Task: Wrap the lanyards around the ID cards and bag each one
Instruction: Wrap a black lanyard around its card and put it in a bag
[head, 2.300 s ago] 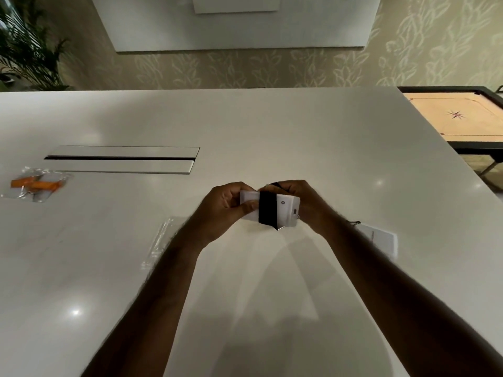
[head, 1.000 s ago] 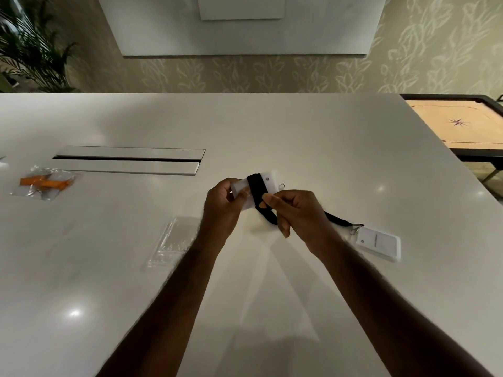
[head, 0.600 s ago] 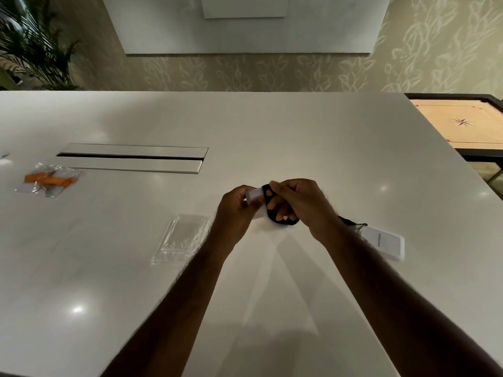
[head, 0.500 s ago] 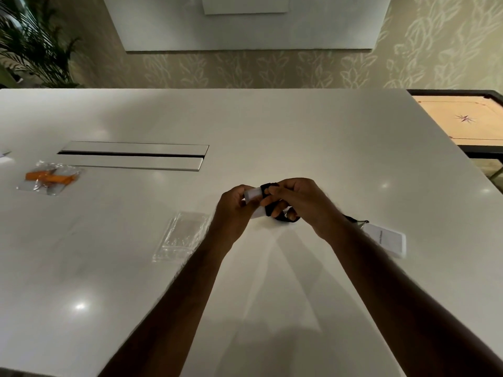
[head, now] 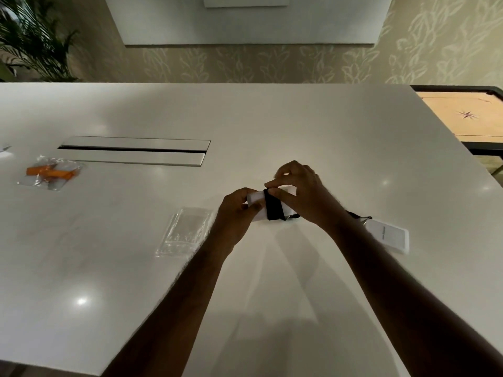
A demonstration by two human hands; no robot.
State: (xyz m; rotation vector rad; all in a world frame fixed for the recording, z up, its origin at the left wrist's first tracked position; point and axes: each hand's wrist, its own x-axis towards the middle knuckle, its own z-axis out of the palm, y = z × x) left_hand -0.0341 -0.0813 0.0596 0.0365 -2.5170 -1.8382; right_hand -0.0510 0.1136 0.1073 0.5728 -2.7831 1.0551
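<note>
Your left hand (head: 239, 210) grips the left end of a white ID card (head: 257, 198) above the white table (head: 272, 126). Your right hand (head: 302, 197) pinches the black lanyard (head: 271, 208) at the card's top edge; the strap is banded around the card. An empty clear bag (head: 187, 231) lies just left. A second card (head: 388, 238) lies right. A bagged orange lanyard (head: 51, 172) sits far left, near the cable slot (head: 133, 152). Leaf-patterned wallpaper (head: 245, 63) lies beyond.

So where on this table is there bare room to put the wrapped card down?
Bare table runs beyond both hands, right of the cable slot, and near the front-left edge. It is crowded beside the empty clear bag and by the second ID card.
</note>
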